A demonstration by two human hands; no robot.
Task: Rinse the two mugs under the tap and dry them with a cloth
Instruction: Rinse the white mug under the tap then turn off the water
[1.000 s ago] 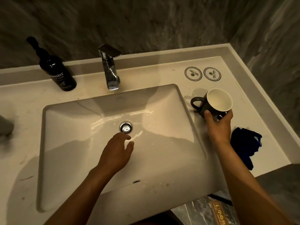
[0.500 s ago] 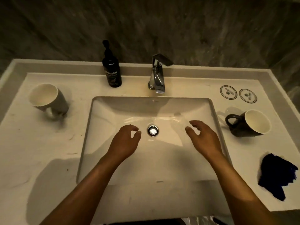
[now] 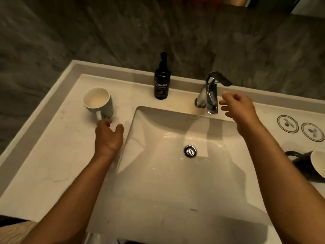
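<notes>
Head camera, looking down on a pale bathroom vanity: two bare forearms cross the near edge of the counter (image 3: 52, 173) and reach over and beside the rectangular basin (image 3: 175, 173), whose drain (image 3: 190, 151) sits dry-looking at centre, with no water running. At the near right edge of the view, a dark mug (image 3: 306, 164) with a pale interior lies tipped on the counter, half cut off by the frame; whether it is wet cannot be told. Further in on the left, the left hand (image 3: 108, 136) reaches with fingers spread and loosely curved toward the handle of a grey mug (image 3: 99, 102), which stands upright on the counter left of the basin; the fingertips are at or just touching the handle, but no grip has closed. On the far right side of the basin, the right hand (image 3: 237, 106) hovers empty, fingers slightly curled and parted, just beside the spout of the chrome tap (image 3: 210, 95), apparently heading for the lever on top. Two round printed coasters (image 3: 299, 128) sit on the counter to the right, and a dark pump bottle (image 3: 162, 81) stands against the far ledge between the grey mug and the tap. No cloth is in view. By the look of things, the grey mug is yet to be rinsed: it must be picked up, the tap opened, and both mugs dried or checked.
</notes>
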